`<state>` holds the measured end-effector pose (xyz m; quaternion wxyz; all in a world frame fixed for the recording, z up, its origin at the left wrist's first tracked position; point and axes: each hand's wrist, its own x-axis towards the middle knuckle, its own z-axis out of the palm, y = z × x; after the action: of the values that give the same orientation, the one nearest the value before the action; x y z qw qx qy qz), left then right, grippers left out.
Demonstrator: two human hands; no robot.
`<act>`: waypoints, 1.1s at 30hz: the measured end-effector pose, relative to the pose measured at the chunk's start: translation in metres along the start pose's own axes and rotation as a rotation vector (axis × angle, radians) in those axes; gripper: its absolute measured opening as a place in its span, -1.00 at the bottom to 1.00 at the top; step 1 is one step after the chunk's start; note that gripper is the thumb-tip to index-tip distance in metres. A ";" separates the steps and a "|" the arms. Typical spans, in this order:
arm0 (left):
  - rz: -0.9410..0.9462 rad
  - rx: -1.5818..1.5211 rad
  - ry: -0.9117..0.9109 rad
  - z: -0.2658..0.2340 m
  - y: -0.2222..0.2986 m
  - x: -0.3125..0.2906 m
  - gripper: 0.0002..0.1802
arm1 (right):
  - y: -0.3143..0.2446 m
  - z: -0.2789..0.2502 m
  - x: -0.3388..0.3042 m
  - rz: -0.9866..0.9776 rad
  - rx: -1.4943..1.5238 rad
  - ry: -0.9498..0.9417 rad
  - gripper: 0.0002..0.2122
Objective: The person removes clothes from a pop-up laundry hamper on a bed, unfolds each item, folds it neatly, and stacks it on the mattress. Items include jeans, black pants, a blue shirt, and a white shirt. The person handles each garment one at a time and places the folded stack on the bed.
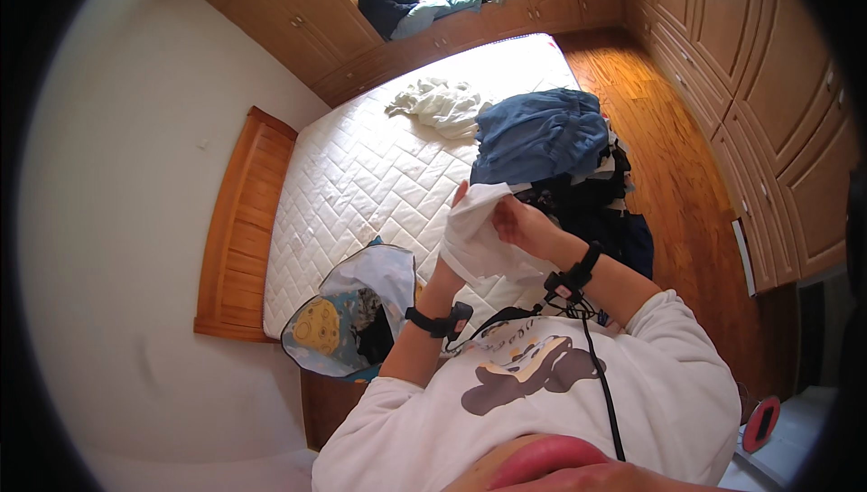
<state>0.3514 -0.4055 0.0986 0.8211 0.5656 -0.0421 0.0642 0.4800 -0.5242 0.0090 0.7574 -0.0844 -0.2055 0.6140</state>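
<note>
Though illegible, shirt lettering (511, 330) near handheld white cloth (476, 232).

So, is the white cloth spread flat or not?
Not flat: the white cloth drapes loosely over the left hand, the right hand at its edge.

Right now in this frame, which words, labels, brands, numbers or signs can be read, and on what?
No text is readable.
Shirt: lettering above the cartoon print, too small and blurred to read.
Right wristband: small marks, too small to read.
Red-rimmed gadget: nothing legible.
White cloth: no text visible.
</note>
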 end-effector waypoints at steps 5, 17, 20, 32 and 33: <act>0.109 0.276 0.035 0.016 -0.010 -0.002 -0.33 | -0.003 0.024 0.010 -0.271 0.006 0.523 -0.72; 0.176 0.790 0.001 0.028 0.000 -0.033 -0.27 | -0.020 -0.016 -0.009 -0.094 0.370 0.351 -0.77; 0.204 0.880 -0.065 0.033 -0.004 -0.038 -0.26 | -0.019 -0.003 -0.014 -0.266 0.171 0.646 -0.77; 0.307 1.024 0.162 0.005 0.001 -0.041 -0.23 | -0.007 0.039 -0.059 0.267 -1.090 0.633 -0.60; 0.311 1.023 0.208 -0.005 0.002 -0.042 -0.28 | -0.014 0.050 -0.062 0.308 -1.153 0.532 -0.61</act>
<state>0.3098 -0.4029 0.0925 0.4217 0.8708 -0.0073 0.2527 0.4614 -0.5936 0.0466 0.5191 -0.6546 -0.2928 0.4651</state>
